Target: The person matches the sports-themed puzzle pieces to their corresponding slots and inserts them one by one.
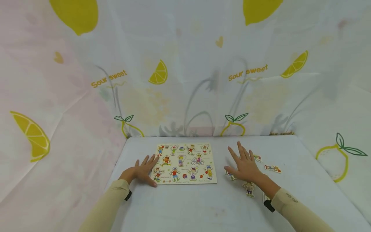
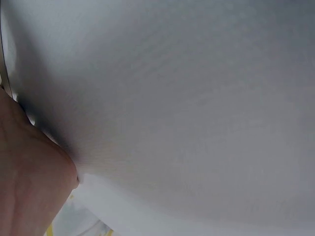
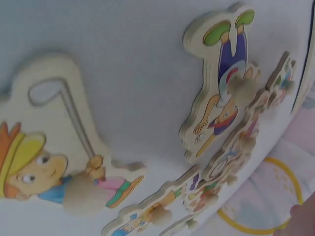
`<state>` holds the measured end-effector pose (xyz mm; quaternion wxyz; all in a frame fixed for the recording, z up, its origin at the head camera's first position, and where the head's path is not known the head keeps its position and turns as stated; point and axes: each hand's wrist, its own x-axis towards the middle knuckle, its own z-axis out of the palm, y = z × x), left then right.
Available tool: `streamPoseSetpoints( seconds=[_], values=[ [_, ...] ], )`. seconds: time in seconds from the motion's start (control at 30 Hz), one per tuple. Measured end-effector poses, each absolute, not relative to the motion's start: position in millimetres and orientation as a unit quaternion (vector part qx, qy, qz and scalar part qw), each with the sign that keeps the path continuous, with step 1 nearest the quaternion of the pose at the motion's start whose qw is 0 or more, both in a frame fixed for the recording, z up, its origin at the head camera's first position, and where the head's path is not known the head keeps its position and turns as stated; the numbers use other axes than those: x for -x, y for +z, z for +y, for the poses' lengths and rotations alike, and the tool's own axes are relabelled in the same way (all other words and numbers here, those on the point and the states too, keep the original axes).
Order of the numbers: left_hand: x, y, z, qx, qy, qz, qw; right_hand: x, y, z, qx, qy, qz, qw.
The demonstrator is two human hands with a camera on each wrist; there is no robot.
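Note:
A flat puzzle board [image 1: 214, 178] printed with small sports figures lies on the table. My left hand [image 1: 143, 170] rests at its left edge with spread fingers; in the left wrist view only the palm side of this hand [image 2: 29, 172] shows. My right hand [image 1: 247, 167] spreads its straight fingers over several loose wooden puzzle pieces and partly hides them. A golfer piece [image 3: 34, 177] and a baseball-player piece [image 3: 234, 54], both with round knobs, show large in the right wrist view. Whether the right hand touches any piece, I cannot tell.
Another piece [image 1: 272, 168] lies to the right of the right hand, and one [image 1: 249, 190] lies below it. The white table [image 1: 185, 209] ends at a lemon-print cloth [image 1: 185, 96] behind. Dark bands [image 1: 269, 206] circle the wrists.

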<state>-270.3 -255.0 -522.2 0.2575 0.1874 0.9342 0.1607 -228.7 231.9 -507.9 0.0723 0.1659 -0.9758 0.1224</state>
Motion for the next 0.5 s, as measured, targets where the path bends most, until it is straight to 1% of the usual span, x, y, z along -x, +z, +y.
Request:
streamPoseSetpoints(
  seconds=[0.33,0.5],
  values=[
    [266.2,-527.7,-249.3,-0.183,0.152,0.938,0.251,238.3,-489.1,273.7,-0.142,0.156,-0.976,0.049],
    [270.6,-522.4,-250.3,-0.18,0.136,0.942,0.248,249.4,-489.8,290.5,-0.135,0.166,-0.976,0.03]
  ],
)
